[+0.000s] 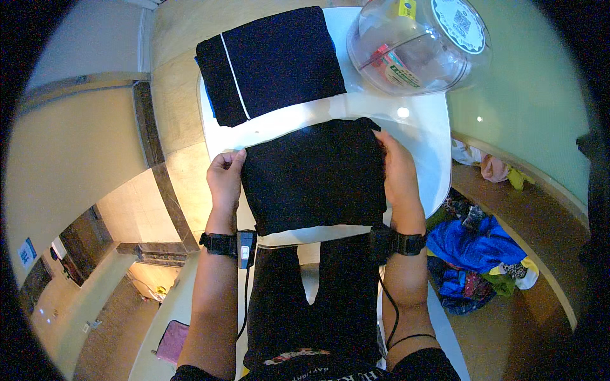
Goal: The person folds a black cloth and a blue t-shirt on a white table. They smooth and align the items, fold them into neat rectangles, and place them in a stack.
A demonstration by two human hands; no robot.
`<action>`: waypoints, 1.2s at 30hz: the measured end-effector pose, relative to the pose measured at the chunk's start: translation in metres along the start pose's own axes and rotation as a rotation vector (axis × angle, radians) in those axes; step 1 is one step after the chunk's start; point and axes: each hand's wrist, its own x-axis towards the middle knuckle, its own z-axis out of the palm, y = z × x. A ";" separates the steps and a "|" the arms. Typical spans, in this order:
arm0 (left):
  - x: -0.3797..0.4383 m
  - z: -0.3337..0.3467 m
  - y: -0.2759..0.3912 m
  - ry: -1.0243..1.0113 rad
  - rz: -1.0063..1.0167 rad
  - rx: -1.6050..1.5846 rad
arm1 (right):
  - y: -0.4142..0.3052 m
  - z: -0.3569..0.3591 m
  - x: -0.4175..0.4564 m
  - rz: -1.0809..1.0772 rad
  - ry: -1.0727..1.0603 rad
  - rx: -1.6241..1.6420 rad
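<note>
A folded black cloth garment [314, 176] lies over the near part of a white table [426, 157]. My left hand [226, 176] pinches its upper left corner between thumb and fingers. Along its right side is my right hand [399, 166], the thumb near the upper right corner and the other fingers largely hidden by the cloth. Beyond it lies a second folded dark garment [276, 62] with a white stripe, with some blue showing at its left edge. Both wrists wear black straps with small cabled devices.
A clear plastic container [410, 52] with packets inside stands at the table's back right. Right of the table, a heap of clothes [486, 252], partly bright blue, lies low by a curved ledge [514, 205] holding more cloth. A pink zipped pouch [172, 340] is at the lower left.
</note>
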 end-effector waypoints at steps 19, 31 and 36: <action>0.000 -0.005 -0.003 -0.025 -0.029 -0.086 | -0.010 0.014 0.035 0.170 0.034 -0.338; 0.003 -0.009 -0.009 0.005 0.087 -0.032 | -0.002 0.013 0.028 -0.039 0.179 -0.491; -0.046 0.026 0.025 0.159 0.748 0.579 | -0.014 0.018 -0.001 -0.528 0.370 -0.707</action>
